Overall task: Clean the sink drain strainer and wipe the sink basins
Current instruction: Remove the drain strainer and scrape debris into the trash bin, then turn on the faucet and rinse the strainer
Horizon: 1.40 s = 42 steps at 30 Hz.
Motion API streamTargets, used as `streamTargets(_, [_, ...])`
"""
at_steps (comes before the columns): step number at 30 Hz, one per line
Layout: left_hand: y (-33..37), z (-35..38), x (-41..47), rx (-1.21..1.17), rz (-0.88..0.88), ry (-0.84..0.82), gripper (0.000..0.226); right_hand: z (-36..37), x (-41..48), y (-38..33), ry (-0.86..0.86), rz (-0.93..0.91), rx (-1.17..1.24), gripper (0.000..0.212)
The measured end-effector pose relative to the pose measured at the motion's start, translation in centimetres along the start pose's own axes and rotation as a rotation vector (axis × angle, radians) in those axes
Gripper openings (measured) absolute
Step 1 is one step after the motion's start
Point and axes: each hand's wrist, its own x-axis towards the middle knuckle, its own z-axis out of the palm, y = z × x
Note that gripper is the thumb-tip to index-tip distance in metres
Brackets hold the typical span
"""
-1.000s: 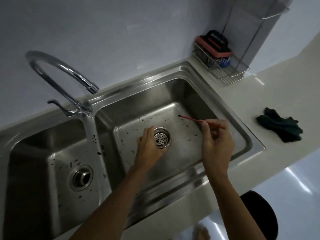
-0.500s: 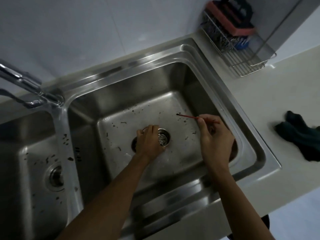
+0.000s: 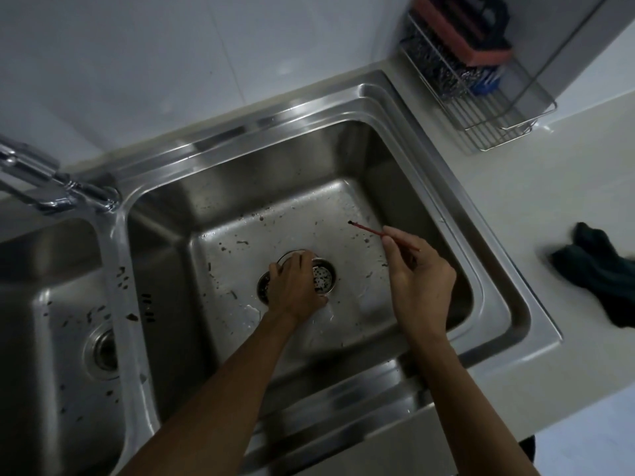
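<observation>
A round perforated steel drain strainer (image 3: 323, 278) sits at the drain opening of the right sink basin (image 3: 240, 197), tilted and half out of the hole. My left hand (image 3: 293, 290) is shut on the strainer and covers its left side. My right hand (image 3: 417, 285) hovers over the basin's right part and pinches a thin red stick (image 3: 367, 229) with a dark tip that points left. Dark specks of debris dot both basin floors. The left basin (image 3: 44, 304) has its own drain (image 3: 103, 348).
A chrome faucet (image 3: 41, 183) stands at the back left between the basins. A wire rack (image 3: 491, 115) with a sponge and steel wool sits on the counter at the back right. A dark green cloth (image 3: 604, 276) lies on the white counter at right.
The view has moved closer and shifted right. My left hand has lowered the strainer from above the basin down to the drain hole. My right hand keeps the stick almost still.
</observation>
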Motion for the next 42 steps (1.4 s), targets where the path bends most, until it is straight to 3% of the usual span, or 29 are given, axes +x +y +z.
streamTargets(12, [0.6, -1.8, -2.0, -0.071, 0.056, 0.110, 0.095, -0.3, -0.6, -0.6, 0.031, -0.062, 0.005, 0.026])
streamTargets(19, [4.9, -4.7, -1.3, -0.146, 0.139, 0.185, 0.100, -4.0, 2.6, -2.3, 0.078, -0.143, 0.022, 0.026])
streamTargets(32, [21.1, -10.4, 4.4, -0.315, 0.334, 0.297, 0.096, -12.6, 15.0, -3.0, 0.318, -0.362, -0.411, 0.028])
streamTargets(42, [21.2, -8.9, 6.5, -0.263, 0.348, 0.295, 0.092, -11.0, 19.9, 1.2, 0.379, -0.436, -0.548, 0.027])
